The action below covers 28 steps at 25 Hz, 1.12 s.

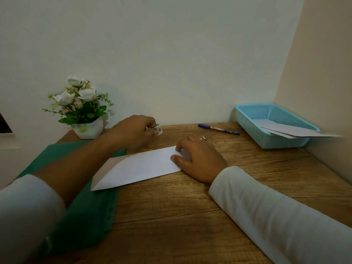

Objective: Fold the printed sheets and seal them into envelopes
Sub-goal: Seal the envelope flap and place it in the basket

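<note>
Two hands at the sealing step: the right hand (198, 161), fingers relaxed, pressed the envelope (137, 168) flat at desk (190, 206) centre; the left hand (133, 130) pinched a tape roll (157, 129) at eleven o'clock. Next move likely called for tape across the open flap (108, 165).

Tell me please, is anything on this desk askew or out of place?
The papers in the blue basket poke out over its rim. The envelope lies slanted, one end on the green cloth. Nothing looks damaged.
</note>
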Available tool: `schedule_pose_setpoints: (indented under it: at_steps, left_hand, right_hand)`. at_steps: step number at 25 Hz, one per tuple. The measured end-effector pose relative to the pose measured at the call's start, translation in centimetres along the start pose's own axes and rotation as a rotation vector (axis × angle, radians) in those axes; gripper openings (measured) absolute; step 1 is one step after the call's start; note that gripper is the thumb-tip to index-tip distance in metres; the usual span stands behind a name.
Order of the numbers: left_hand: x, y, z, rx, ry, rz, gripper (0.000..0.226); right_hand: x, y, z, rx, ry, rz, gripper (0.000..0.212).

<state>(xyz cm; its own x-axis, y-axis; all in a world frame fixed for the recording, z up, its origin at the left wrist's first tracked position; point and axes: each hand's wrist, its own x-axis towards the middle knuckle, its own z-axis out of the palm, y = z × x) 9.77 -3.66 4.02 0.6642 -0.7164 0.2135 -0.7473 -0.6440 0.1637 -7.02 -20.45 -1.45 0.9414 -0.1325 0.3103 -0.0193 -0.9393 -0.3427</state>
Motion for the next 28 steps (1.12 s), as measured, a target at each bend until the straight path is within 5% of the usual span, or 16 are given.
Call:
schedule_pose_setpoints:
  at_steps: [8, 17, 28]
  left_hand:
    - [-7.1, 3.2, 2.5, -0.163, 0.115, 0.086, 0.033]
    - [-7.0, 2.8, 4.0, -0.172, 0.142, 0.178, 0.034]
    - [-6.9, 2.0, 4.5, -0.208, 0.145, 0.248, 0.025]
  right_hand:
    - [-0.5, 0.0, -0.1, 0.163, 0.145, 0.004, 0.038]
    - [-0.3, 0.0, 0.0, 0.179, 0.069, -0.083, 0.023]
    - [-0.2, 0.5, 0.1, 0.356, 0.069, -0.057, 0.033]
